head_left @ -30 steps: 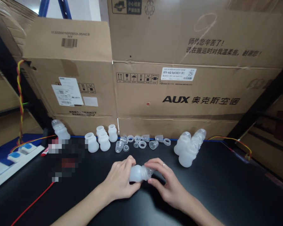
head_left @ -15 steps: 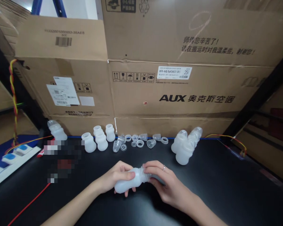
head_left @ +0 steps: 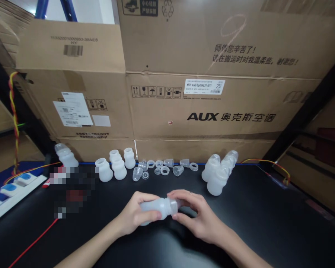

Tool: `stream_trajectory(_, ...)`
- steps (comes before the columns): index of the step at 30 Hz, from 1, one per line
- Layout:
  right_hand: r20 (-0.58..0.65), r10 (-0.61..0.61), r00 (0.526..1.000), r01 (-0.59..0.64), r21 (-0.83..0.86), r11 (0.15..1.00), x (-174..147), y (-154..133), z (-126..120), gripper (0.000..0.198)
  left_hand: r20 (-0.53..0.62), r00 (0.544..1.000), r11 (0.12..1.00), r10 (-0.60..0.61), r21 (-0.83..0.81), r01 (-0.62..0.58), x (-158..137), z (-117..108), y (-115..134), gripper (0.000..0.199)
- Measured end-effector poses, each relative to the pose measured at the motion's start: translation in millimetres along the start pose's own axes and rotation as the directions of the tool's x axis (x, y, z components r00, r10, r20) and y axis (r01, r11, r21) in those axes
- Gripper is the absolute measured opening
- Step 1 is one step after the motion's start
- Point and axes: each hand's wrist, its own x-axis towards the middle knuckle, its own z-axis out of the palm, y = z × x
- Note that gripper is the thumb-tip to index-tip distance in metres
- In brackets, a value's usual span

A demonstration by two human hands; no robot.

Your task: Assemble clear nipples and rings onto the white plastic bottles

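A small translucent bottle is being held on its side just above the black table, low in the middle of the view. The body is being wrapped by the left hand, fingers curled snugly round it, thumb across the front. The threaded neck is being pinched by the right hand, its fingertips narrowed about what looks like a clear cap; whether the cap is fully seated cannot be told.

For a clean fit, the body is probably best kept still and only the neck end turned, with the threads being kept square so nothing is cross-threaded. A light squeeze seems wise, since the soft wall is likely to be dented under pressure.

Behind, loose clear caps and rings are lying in a scatter near open bottles, while a cluster of capped bottles is standing to the right, well apart from the hands, against cardboard boxes.
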Motion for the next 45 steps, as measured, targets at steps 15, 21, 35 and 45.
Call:
stream_trajectory(15, 0.223, -0.497, 0.839, 0.535, -0.504, 0.677, -12.3, -9.7, -3.5, 0.065, 0.193, 0.954, 0.932, -0.231, -0.238, 0.274, 1.8, -2.8, -1.3, 0.054)
stream_trajectory(21, 0.212, -0.433, 0.876, 0.481, -0.441, 0.757, -11.6, -8.3, -0.6, 0.057, 0.219, 0.937, 0.921, -0.273, -0.221, 0.32, 1.7, -4.1, -1.2, 0.057)
stream_trajectory(35, 0.107, -0.013, 0.994, 0.055, -0.403, 0.913, -20.0, 2.4, -2.0, 0.042, 0.035, 0.999, 0.998, 0.029, 0.051, -0.03, -8.4, 12.0, 10.4, 0.039)
stream_trajectory(45, 0.292, -0.181, 0.939, 0.259, -0.252, 0.932, -9.3, -24.1, 3.6, 0.043, 0.421, 0.847, 0.8, -0.325, -0.355, 0.484, 6.5, -8.5, -12.2, 0.056)
